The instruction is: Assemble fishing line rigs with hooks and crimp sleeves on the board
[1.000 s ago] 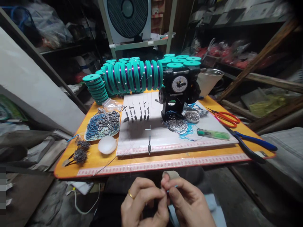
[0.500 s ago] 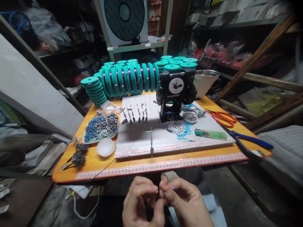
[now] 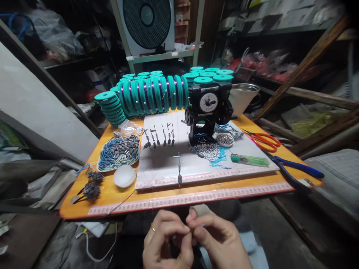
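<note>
Just in front of the table's near edge, my left hand (image 3: 167,239) and my right hand (image 3: 220,237) meet fingertip to fingertip. Thumb and forefinger of my right hand pinch a thin blue tube (image 3: 203,225), whose end shows above the thumb. My left hand, with a ring on one finger, is also pinched closed; what lies between its fingertips is too small and hidden to name. Beyond the hands, a swivel and dark sinker (image 3: 179,179) hang on a fine line in front of a white board (image 3: 162,164). A beige wrap (image 3: 200,210) covers one right finger.
Green line spools (image 3: 153,95) sit on a black winding machine (image 3: 207,112). A tray (image 3: 117,153) of small parts and a white dish (image 3: 124,176) lie left. At right are a green cutter (image 3: 249,160), orange-handled scissors (image 3: 263,141) and blue-handled pliers (image 3: 297,168).
My fingertips have come closer together, and my left hand has turned slightly so its ring shows. Less of the blue tube is visible now. The things on the table stay put.
</note>
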A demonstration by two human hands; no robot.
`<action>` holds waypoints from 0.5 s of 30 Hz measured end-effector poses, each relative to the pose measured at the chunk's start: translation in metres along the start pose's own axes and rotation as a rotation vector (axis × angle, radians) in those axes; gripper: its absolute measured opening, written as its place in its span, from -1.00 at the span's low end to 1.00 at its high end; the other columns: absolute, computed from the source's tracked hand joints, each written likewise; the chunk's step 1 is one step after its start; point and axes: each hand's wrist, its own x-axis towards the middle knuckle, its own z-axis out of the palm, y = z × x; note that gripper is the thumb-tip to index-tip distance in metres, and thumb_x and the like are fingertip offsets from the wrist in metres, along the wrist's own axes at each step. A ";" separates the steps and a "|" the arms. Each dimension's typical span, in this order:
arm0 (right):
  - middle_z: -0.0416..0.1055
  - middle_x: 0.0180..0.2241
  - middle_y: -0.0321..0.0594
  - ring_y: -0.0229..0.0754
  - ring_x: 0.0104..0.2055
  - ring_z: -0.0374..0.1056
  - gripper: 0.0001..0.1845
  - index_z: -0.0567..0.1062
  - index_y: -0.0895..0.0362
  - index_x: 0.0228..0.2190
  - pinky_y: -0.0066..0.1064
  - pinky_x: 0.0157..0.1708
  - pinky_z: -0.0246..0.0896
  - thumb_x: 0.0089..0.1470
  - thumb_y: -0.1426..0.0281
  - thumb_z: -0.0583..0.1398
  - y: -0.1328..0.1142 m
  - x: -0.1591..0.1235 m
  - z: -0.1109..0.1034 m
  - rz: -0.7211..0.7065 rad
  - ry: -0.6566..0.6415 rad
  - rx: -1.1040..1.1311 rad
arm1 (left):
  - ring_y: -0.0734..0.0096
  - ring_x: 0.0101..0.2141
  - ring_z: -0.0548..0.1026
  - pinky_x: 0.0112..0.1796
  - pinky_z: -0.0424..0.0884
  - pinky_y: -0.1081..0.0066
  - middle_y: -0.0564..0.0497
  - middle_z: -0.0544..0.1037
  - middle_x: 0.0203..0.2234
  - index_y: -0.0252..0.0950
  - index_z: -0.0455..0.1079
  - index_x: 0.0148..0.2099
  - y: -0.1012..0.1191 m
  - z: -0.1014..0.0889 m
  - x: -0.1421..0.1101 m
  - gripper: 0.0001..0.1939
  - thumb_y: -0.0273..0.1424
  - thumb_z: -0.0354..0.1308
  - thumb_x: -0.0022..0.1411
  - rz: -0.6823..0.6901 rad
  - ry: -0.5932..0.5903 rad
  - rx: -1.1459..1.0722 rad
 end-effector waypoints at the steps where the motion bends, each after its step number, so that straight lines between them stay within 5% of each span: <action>1: 0.54 -0.32 -0.23 -0.29 -0.34 0.48 -0.98 0.69 -0.07 -0.42 -0.57 -0.31 0.42 0.02 0.33 0.39 0.000 0.000 0.000 -0.012 0.006 -0.025 | 0.50 -0.54 0.45 -0.62 0.36 0.60 0.09 0.40 -0.47 -0.22 0.39 -0.28 0.000 -0.001 0.001 -0.76 -0.67 0.18 0.10 0.026 -0.017 0.035; 9: 0.56 -0.31 -0.16 -0.25 -0.39 0.48 -0.78 0.69 0.00 -0.36 -0.53 -0.34 0.44 -0.12 0.22 0.46 -0.004 -0.007 0.012 0.068 0.106 0.060 | 0.55 -0.58 0.37 -0.58 0.37 0.57 0.10 0.34 -0.49 -0.22 0.33 -0.38 0.009 0.013 -0.004 -0.83 -0.60 0.10 0.17 -0.175 0.146 -0.012; 15: 0.53 -0.38 -0.26 -0.37 -0.50 0.39 -0.84 0.64 0.04 -0.52 -0.61 -0.39 0.38 -0.13 0.25 0.46 -0.012 -0.008 0.022 0.094 0.195 0.078 | 0.58 -0.59 0.32 -0.55 0.35 0.57 0.12 0.32 -0.47 -0.20 0.32 -0.36 0.010 0.017 -0.007 -0.83 -0.56 0.05 0.23 -0.196 0.165 -0.029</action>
